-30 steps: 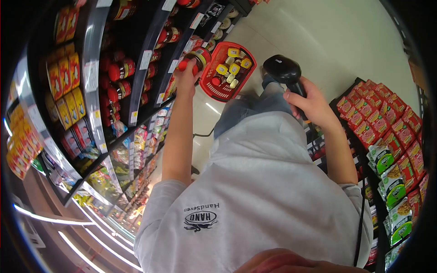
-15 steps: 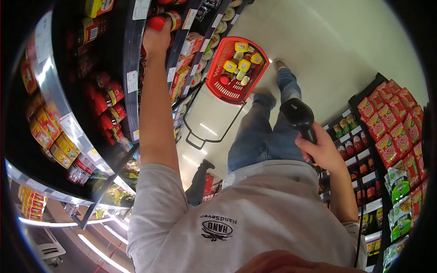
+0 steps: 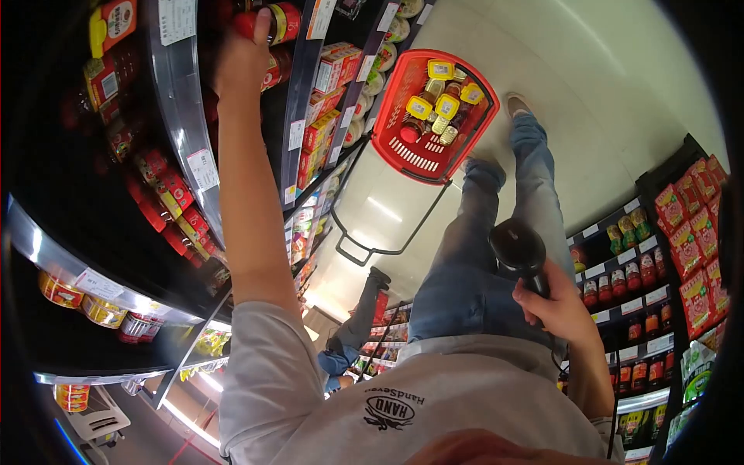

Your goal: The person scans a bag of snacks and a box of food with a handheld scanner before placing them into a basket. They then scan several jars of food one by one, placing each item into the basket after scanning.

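Observation:
At the upper left, my left hand is closed on a red-lidded jar with a red and yellow label, held on its side within the shelf. My right hand is wrapped round the handle of a black handheld scanner, in front of my thighs. A red basket with a long black handle stands on the floor ahead, holding several yellow-lidded jars and a red-lidded jar.
Shelves with price tags and rows of jars curve along the left. To the right are more shelves of jars and hanging red packets. Another person's dark-clothed leg shows beyond the basket handle. A white chair is at lower left.
The view has shifted, so the basket and my legs appear farther right. My left hand, still on the jar, appears higher and farther left. The scanner stays in my right hand.

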Available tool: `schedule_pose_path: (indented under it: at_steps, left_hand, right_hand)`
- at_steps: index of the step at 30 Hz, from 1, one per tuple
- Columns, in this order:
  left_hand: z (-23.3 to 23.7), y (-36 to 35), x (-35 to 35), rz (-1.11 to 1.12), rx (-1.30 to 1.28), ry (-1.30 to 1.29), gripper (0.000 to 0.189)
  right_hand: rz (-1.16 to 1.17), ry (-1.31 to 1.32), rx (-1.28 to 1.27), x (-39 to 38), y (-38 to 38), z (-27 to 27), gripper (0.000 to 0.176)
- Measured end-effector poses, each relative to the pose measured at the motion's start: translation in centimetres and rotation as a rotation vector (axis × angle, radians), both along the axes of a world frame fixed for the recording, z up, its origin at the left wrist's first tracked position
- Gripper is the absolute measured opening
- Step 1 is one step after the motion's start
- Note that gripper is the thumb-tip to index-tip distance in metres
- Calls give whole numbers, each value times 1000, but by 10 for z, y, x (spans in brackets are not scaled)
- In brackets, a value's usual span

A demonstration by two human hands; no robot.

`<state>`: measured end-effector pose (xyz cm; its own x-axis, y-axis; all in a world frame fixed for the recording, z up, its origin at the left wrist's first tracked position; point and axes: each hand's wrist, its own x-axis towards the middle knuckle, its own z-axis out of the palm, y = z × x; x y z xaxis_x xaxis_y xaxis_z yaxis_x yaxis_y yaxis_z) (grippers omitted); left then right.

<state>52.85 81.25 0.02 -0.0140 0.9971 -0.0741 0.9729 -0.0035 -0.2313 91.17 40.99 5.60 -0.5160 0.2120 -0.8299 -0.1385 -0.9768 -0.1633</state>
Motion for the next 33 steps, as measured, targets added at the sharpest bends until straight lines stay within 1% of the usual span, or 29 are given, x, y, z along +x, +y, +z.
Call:
schedule_pose_path:
  at_steps: [1,2,3,4,6,7,8,10,11,13,14,16,18,20,21,22,24,25,27,30,33]
  left_hand:
    - [0,-12,-1,-37,10,52,74]
    - [-3,-19,-4,-73,24,103,85]
    - [-13,-22,-21,-253,159,245,81]
    - [-14,-23,-20,-252,158,243,81]
    - [-2,-22,-8,-22,43,182,80]
    - [3,-19,0,34,27,166,82]
    - [12,-17,16,35,32,167,82]
    - [26,-15,44,118,9,217,68]
    - [21,-7,31,117,11,220,68]
    - [9,15,-13,81,17,47,85]
    - [7,14,-22,79,27,50,85]
    - [7,14,-27,33,-9,-195,87]
    - [11,5,-23,52,-8,-165,85]
    - [16,-1,-13,14,-42,-313,83]
    - [19,-1,-8,2,-95,-340,77]
    - [19,2,-13,2,-93,-340,77]
    - [16,9,-28,-187,-127,-282,70]
    - [15,10,-32,-188,-125,-282,70]
    - [12,12,-41,-233,-133,-380,67]
    - [7,15,-47,-261,-102,-428,71]
    - [6,14,-38,-256,-60,-452,76]
  right_hand:
    - [-24,15,-16,-3,-2,-3,48]
    - [-47,29,-27,-6,-3,-6,48]
    - [-46,29,-29,-9,-5,-9,48]
    - [-45,20,-27,-11,-8,-12,47]
    - [-44,10,-18,-15,-10,-20,47]
    - [-28,8,-31,-16,-11,-24,46]
    - [-12,5,-40,-18,-11,-27,45]
    - [7,3,-64,-22,-5,-30,45]
    - [27,-1,-99,-24,-5,-31,44]
    - [33,5,-77,-28,-9,-36,44]
    - [38,6,-58,-29,-11,-38,44]
    - [6,16,-48,-32,-13,-41,44]
    - [-23,31,-48,-34,-16,-41,44]
    - [-25,35,-30,-33,-18,-44,44]
    - [-25,36,-25,-32,-15,-44,44]
    - [6,17,-49,-30,-12,-42,45]
    - [37,-3,-71,-29,-10,-41,45]
    - [38,-12,-72,-29,-11,-42,45]
    - [39,-18,-74,-29,-12,-42,46]
    - [46,-15,-51,-29,-13,-43,47]
    - [-8,13,-64,-31,-18,-45,46]
